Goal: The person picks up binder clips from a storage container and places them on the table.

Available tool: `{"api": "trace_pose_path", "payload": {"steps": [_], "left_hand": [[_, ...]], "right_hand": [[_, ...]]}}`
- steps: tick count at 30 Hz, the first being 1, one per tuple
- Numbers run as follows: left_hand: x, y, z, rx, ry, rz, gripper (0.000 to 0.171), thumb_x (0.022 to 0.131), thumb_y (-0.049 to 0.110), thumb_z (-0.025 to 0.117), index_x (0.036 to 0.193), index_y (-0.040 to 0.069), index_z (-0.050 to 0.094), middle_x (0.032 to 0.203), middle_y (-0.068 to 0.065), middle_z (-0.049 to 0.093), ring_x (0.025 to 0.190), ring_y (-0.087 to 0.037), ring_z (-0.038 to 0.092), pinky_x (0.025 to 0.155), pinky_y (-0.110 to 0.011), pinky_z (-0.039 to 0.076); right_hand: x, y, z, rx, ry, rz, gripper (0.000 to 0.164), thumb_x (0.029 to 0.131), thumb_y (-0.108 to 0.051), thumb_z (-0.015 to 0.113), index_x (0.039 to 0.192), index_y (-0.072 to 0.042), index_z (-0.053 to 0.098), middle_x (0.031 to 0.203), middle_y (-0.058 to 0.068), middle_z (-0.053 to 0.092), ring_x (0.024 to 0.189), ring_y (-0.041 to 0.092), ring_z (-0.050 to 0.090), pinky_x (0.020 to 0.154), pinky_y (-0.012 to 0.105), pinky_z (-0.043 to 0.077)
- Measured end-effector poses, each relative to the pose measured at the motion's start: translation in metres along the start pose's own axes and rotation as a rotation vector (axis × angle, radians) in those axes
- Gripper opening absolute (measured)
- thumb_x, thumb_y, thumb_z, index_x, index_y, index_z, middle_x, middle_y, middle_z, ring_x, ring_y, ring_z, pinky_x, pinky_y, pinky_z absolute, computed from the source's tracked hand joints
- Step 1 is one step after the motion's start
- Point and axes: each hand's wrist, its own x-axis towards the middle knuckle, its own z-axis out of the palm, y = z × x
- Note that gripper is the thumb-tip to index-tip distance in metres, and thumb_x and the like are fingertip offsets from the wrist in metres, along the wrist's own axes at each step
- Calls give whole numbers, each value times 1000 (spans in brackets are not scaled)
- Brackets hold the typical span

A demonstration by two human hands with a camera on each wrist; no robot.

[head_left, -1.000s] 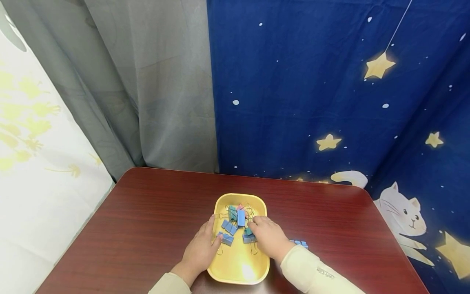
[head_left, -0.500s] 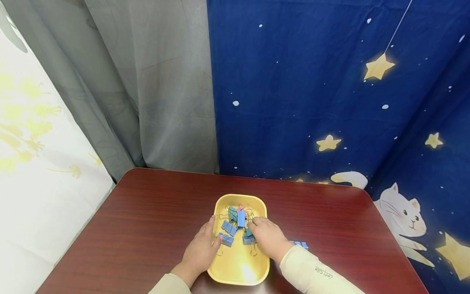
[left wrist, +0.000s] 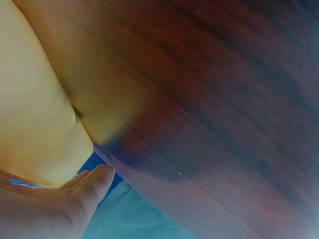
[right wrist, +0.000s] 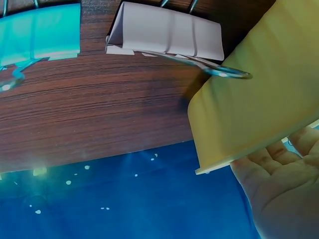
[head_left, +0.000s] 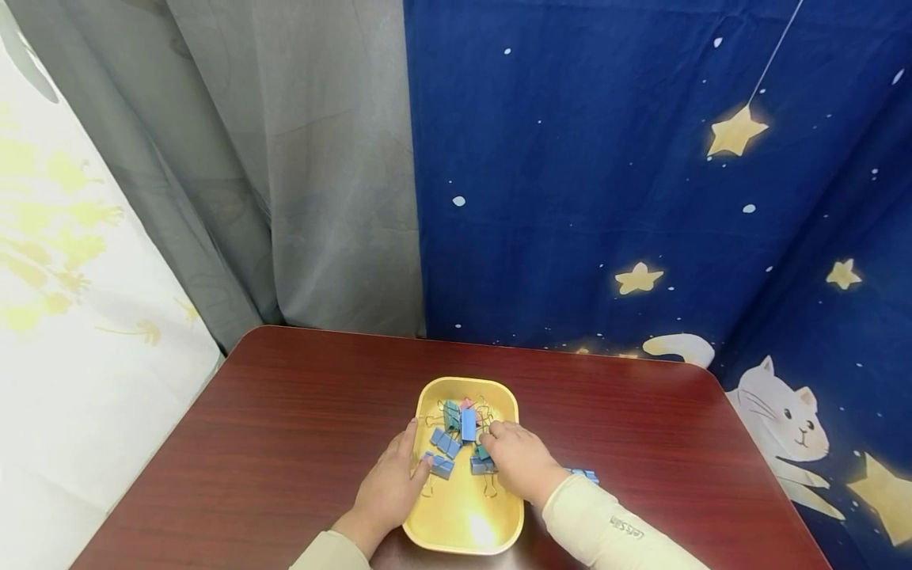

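A yellow tray point(head_left: 463, 514) holds several binder clips. My left hand point(head_left: 388, 487) grips its left wall, fingers along the outside and thumb over the rim, near a blue binder clip point(head_left: 441, 466). In the left wrist view, straight fingers point(left wrist: 94, 186) lie beside the tray wall point(left wrist: 40, 104). My right hand point(head_left: 523, 459) reaches over the right rim, fingertips at a green binder clip point(head_left: 481, 452) just above a blue one point(head_left: 483, 465). Whether those fingers pinch the green clip is hidden. In the right wrist view, the fingers point(right wrist: 276, 154) pass over the tray's rim.
Inside the tray lie another green clip point(head_left: 452, 416), an upright blue clip point(head_left: 468, 425) and a pink one point(head_left: 466, 404). On the dark red table point(head_left: 321, 412), right of the tray, are a teal-looking clip point(right wrist: 40, 32) and a whitish clip point(right wrist: 169, 32). Curtains hang behind.
Both hands and the tray stay in place. The blue clip under my right fingertips shifts very slightly left, its wire handle with it.
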Motion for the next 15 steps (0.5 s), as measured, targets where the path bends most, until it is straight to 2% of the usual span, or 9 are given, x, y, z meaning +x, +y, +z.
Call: {"api": "trace_pose_path", "payload": {"steps": [15], "left_hand": [[0,1,0,8,2,1,66,99,32,52,152,3,25,145,-24,40,130,-42,44,100,-56,41]], "right_hand": [[-3,1,-7,43,-23,29,47,68,-5,77,114,-6,67,100,4,61,93,20,58,91,33,50]]}}
